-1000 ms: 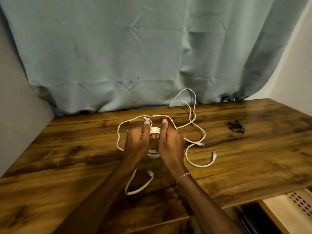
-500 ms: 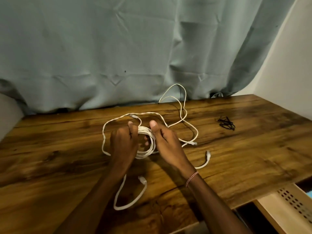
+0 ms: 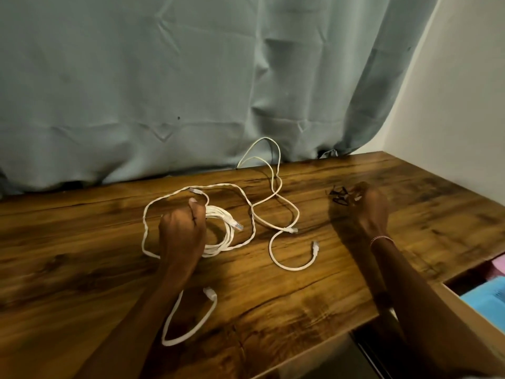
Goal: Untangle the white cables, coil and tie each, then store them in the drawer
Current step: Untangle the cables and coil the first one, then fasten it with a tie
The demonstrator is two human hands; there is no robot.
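Gripping the coiled white cable (image 3: 218,231) near the middle of the tabletop (image 3: 82,269), the left hand (image 3: 182,232) steadies it for tying while the right hand (image 3: 369,207) curls over the black ties (image 3: 338,196) toward the back right corner, pinching or not I cannot tell; next, single out one tie.

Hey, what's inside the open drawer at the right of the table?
A blue thing and, behind it, a pink thing show in the drawer. What they are is unclear. The rest is covered by the table or cut off by the picture's edge.
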